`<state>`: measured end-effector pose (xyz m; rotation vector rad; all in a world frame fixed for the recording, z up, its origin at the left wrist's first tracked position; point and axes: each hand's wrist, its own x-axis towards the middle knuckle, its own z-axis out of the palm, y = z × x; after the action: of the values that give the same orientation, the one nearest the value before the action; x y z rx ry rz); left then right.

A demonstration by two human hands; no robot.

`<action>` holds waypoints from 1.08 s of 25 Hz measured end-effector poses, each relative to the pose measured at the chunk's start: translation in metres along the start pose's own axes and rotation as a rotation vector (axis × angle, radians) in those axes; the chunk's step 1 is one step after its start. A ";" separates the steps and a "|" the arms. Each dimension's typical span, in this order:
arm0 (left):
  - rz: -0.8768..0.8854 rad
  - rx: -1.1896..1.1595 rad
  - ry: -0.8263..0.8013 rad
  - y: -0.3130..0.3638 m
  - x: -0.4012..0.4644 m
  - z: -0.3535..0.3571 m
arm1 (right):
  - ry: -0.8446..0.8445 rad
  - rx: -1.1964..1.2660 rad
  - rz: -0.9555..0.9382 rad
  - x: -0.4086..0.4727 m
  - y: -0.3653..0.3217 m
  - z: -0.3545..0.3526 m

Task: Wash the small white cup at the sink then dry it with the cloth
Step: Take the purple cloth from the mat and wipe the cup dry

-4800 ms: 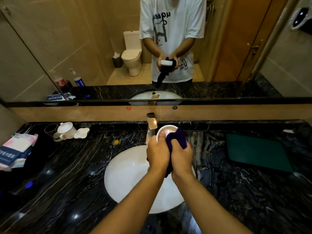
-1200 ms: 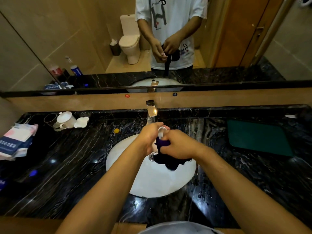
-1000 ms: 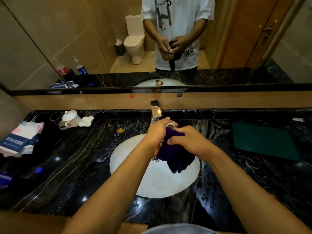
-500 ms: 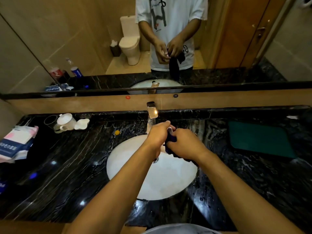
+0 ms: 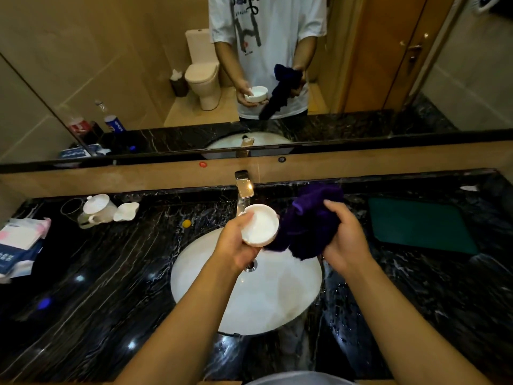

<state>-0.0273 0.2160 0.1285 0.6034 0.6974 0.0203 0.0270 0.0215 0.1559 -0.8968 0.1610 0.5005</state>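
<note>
A: Where are you in the job?

B: Drying, by the look of it. Your left hand point(image 5: 238, 245) is curled round the small white cup point(image 5: 259, 225), tilted toward you above the sink point(image 5: 249, 295). Your right hand point(image 5: 342, 240) is closed on the bunched purple cloth point(image 5: 308, 226), which touches the cup's right side.

A: Next?

B: Probably wipe any wet patch, then set the cup on the tabletop point(image 5: 116, 273).

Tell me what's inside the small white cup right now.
The small white cup, held in the left hand, looks empty: only its white inside shows. The purple cloth is outside it, bunched in the right hand. Any dampness is too fine to tell.
</note>
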 end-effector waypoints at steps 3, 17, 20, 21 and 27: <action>0.032 0.018 -0.027 -0.013 -0.007 0.014 | 0.009 0.008 0.053 -0.005 0.018 0.012; 0.214 0.294 0.004 -0.043 -0.002 0.025 | 0.186 -0.607 -0.142 -0.014 0.043 0.035; 0.205 0.348 -0.018 -0.044 0.002 0.017 | 0.180 -1.181 -0.161 -0.013 0.018 0.028; 0.202 0.364 -0.021 -0.043 0.003 0.016 | 0.197 -1.379 -0.172 -0.013 0.012 0.024; 0.043 0.276 -0.179 -0.058 0.001 0.025 | 0.134 -1.048 -0.195 -0.018 0.030 0.008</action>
<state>-0.0216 0.1548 0.1124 0.8735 0.5169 -0.0909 -0.0032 0.0368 0.1454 -1.9504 -0.0894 0.3214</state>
